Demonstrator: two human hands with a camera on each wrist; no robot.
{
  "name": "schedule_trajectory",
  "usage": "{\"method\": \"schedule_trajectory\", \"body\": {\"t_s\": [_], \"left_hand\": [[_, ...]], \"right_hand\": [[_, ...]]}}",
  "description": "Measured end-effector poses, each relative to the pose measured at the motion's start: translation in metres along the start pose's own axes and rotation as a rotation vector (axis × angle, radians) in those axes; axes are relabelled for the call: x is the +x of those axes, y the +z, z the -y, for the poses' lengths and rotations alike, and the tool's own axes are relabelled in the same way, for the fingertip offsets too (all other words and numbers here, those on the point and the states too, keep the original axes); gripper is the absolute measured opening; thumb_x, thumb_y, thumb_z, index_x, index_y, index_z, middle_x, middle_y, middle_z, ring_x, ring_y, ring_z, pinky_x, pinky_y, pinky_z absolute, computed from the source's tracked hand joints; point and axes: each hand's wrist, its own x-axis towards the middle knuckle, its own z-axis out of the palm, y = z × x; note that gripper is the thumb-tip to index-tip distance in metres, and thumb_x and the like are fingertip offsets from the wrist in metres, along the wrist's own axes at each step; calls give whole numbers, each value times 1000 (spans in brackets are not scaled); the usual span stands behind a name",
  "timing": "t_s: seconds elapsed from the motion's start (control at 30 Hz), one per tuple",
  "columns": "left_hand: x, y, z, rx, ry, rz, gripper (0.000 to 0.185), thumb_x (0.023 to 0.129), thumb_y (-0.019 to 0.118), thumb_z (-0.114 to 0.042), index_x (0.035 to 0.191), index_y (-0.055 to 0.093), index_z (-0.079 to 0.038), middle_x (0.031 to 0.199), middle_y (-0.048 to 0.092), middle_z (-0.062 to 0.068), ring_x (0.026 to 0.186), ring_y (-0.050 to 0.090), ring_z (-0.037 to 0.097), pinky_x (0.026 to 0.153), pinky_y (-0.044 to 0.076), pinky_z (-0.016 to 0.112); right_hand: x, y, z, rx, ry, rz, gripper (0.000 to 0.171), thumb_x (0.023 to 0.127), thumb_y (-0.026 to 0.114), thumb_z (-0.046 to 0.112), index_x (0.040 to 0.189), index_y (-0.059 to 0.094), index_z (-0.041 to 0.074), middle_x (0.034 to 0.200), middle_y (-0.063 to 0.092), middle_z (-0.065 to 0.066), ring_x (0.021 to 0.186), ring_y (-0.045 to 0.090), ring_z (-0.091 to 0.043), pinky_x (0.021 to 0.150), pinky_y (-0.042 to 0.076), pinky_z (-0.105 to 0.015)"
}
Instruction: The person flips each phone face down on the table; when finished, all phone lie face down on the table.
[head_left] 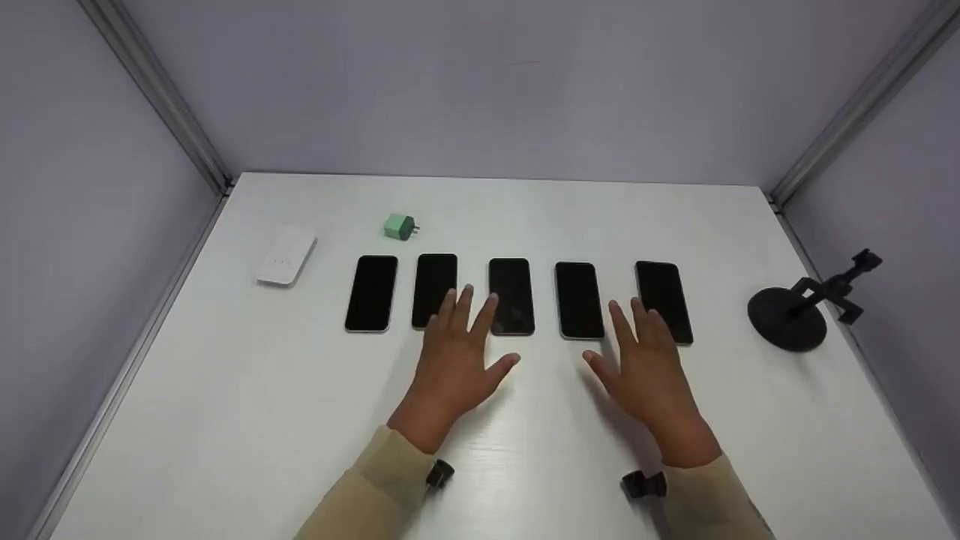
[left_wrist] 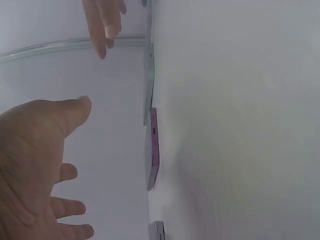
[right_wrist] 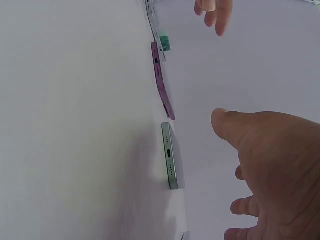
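Several dark-screened phones lie face up in a row across the white table in the head view. My left hand [head_left: 454,367] hovers with fingers spread, its fingertips overlapping the near part of the second phone [head_left: 433,281] and reaching the middle phone [head_left: 513,304]. The leftmost phone [head_left: 371,294] lies beyond it. My right hand [head_left: 646,367] is also spread, between the fourth phone [head_left: 579,301] and the rightmost phone [head_left: 670,294], which its fingers partly hide. In the wrist views, both hands are above the table, apart from the purple-edged phone [left_wrist: 154,145] and the green-edged phone [right_wrist: 170,155]. Neither hand holds anything.
A green charger plug [head_left: 400,226] lies behind the row. To the left is a flat white box-like device [head_left: 288,257]. At the right edge stands a black stand [head_left: 787,319] with a jointed arm. Grey-lilac walls [head_left: 495,97] border the table [head_left: 225,420] behind and at both sides.
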Motion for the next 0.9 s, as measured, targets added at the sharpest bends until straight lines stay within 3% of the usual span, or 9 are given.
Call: {"method": "schedule_trajectory", "body": {"t_s": [0.2,0.4,0.7,0.9], "left_hand": [[14,4,-12,-85,54,-21,89,104,68,-59,173,33,-15,179,26,18,166,25,43,127,37,62],[27,11,-23,-170,59,3,87,105,70,-53,174,31,-17,180,26,15,168,24,38,130,35,56],[54,30,-60,-247,95,59,84,106,72,-44,175,29,-20,180,26,15,166,30,36,128,41,52],[69,41,-81,-239,116,119,86,105,74,-43,175,27,-23,182,23,11,165,33,32,128,40,46]], "right_hand": [[6,1,-7,77,4,-41,83,109,65,45,171,30,3,175,24,-35,159,25,-60,126,27,-76],[14,1,-14,176,55,-46,83,110,65,44,171,29,1,175,25,-34,160,25,-57,124,29,-76],[29,-5,-47,273,160,-94,82,109,67,39,168,32,-4,171,34,-34,158,30,-58,126,30,-72],[33,-11,-65,282,188,-83,85,109,65,43,169,29,-6,170,35,-34,157,32,-57,124,32,-71]]}}
